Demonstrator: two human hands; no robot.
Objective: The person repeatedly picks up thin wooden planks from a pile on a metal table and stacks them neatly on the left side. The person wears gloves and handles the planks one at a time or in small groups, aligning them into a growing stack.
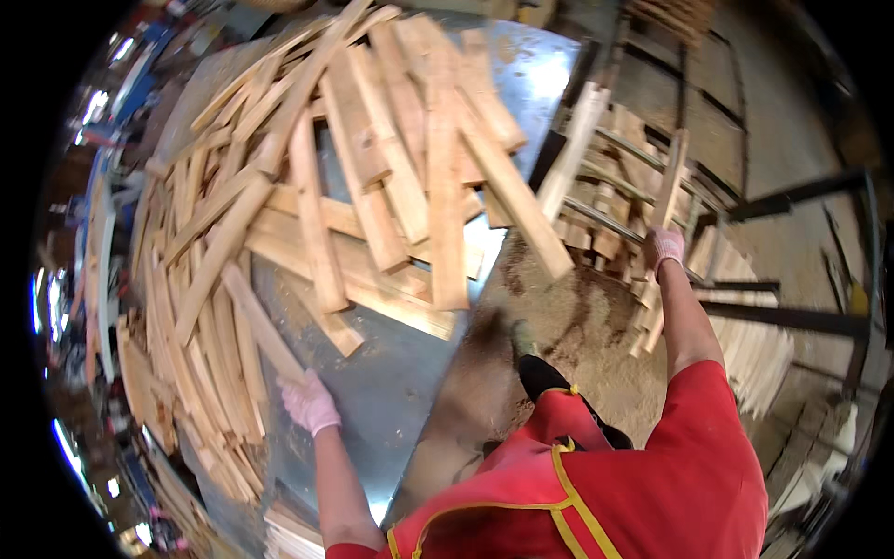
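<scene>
Strips [223,256] of pale wood form a long heap along the left side of the metal table [382,391]; most lie lengthwise, overlapping. A low stack [284,533] of boards shows at the lower edge. Right of the heap, my left hand [309,402], in a pink glove, is closed on the near end of one slat [259,321]. The slat slants away to the left, its far end at the heap; whether that end rests on other wood, I cannot tell.

Further right, loose boards [447,186] lie crossed over one another on the far part of the table, several overhanging its right edge. Sawdust covers the floor [559,321] beyond that edge.

My right hand [667,247], also gloved, is extended over a tube rack [603,219] and closed around the lower part of a narrow batten [670,182], which points away from me. Wood pieces [607,244] lie below the rack's tubes. At far right, dark bars [792,319] cross in front of pale stacked planks [754,349].
</scene>
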